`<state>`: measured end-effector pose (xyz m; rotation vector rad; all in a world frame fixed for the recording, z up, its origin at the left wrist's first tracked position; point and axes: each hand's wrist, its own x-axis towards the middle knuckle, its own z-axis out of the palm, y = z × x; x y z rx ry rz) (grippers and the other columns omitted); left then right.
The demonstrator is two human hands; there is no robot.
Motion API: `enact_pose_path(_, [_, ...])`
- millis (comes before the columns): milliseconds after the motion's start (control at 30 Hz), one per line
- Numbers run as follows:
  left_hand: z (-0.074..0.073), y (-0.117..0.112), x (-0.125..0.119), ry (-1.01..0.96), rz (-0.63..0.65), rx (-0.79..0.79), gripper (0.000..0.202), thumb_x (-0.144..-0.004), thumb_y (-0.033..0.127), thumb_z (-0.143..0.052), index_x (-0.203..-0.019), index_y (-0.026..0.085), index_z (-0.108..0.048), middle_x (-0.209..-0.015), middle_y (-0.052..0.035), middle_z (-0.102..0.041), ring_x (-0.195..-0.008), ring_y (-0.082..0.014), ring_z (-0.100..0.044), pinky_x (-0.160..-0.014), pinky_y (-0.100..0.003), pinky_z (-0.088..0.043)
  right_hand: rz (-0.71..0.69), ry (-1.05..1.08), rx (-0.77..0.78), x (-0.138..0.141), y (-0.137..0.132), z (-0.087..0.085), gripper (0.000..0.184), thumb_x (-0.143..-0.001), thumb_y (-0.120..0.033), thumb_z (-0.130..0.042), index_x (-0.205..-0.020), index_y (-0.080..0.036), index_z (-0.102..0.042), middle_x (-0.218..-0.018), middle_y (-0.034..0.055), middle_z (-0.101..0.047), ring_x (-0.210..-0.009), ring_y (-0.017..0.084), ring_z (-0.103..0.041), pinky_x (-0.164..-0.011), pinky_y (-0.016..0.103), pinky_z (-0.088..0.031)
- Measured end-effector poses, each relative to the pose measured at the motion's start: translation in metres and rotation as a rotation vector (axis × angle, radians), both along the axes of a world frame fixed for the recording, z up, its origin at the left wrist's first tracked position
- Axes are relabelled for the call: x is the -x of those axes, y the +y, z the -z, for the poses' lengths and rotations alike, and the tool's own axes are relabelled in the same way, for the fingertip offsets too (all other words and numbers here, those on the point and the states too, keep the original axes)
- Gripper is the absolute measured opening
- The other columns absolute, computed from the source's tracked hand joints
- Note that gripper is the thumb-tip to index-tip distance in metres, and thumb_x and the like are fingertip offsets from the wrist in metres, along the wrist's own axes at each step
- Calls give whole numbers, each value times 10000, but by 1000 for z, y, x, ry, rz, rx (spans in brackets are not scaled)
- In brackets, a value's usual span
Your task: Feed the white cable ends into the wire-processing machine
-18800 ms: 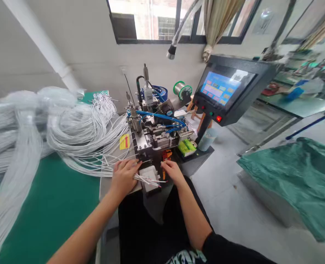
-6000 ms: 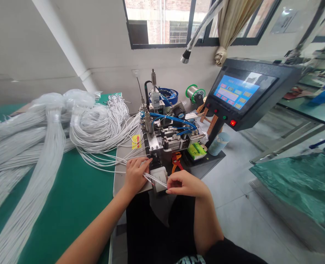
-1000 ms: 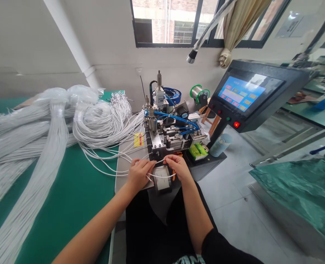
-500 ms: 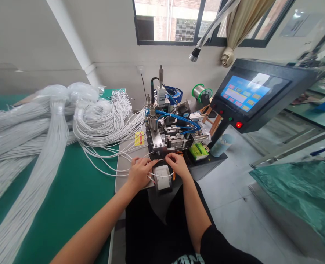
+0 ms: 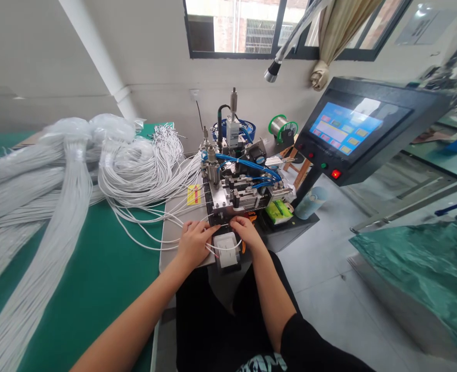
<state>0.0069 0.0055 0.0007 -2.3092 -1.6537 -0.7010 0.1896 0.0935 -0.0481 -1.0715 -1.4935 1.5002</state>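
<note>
A white wire [image 5: 224, 249] lies between the two hands, just in front of the machine [image 5: 243, 183]. It bows out from under the left hand [image 5: 193, 243], crosses above the white box [image 5: 226, 257] and curves up to the right hand [image 5: 248, 233]. The right hand pinches the wire near its end between thumb and forefinger, and a short stretch shows in the gap between both hands' fingertips. The left hand is closed over wires, its thumb and forefinger pointing at that gap; a few wire ends stick out below its fingers. More wires run from its left side back to the pile of wires [image 5: 139, 178] on the green tabletop [image 5: 114, 268]. An orange-handled tool [image 5: 243, 247], mostly hidden, lies just beneath the right hand.
</note>
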Motion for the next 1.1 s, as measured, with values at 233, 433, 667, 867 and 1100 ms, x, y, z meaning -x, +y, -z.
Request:
enact_pose_path(233, [2,0,1,-25,-2,-40,329,-849,130,-508,-1056,284,-712,-990,-53,-693,-883,-209,-595,-882,-413,-367,-3,52,52,-1,-3,-3,242,-704,-395,-587,-619,-179,-521,-575,-45,-475,-551,100,-406,-536,227,-312])
enact_pose_path(433, [-1,-3,0,-55,-35,-77,260,-843,145,-522,-954,262,-726,-966,-49,-706,-892,-211,-613,-914,-431,-349,62,19,-4,-5,-8,-7,319,-693,-484,-630,-653,-176,-556,-591,-38,-509,-565,110,-445,-556,238,-346])
enact_pose_path(667, [-3,-3,-3,-41,-69,-75,273,-845,136,-519,-1022,250,-694,-1057,-59,-687,-933,-235,-618,-919,-445,-327,65,-75,-72,-24,-14,-18,331,-755,-505,-622,-747,-175,-600,-620,-20,-573,-596,134,-541,-606,254,-411])
enact_pose_path(867, [-5,-4,-1,-65,13,-73,294,-853,122,-509,-1051,254,-681,-1062,-53,-682,-955,-221,-623,-916,-416,-340,-101,-196,-146,-46,-26,-41,366,-845,-510,-570,-754,-164,-646,-653,9,-619,-625,139,-568,-627,253,-422])
enact_pose_path(1100, [-8,-4,-1,-76,100,-118,288,-878,125,-488,-1072,227,-674,-1000,-52,-686,-930,-197,-612,-886,-373,-392,-465,-196,-141,-64,-51,-75,390,-819,-526,-632,-846,-144,-704,-720,25,-647,-647,138,-568,-603,236,-431])
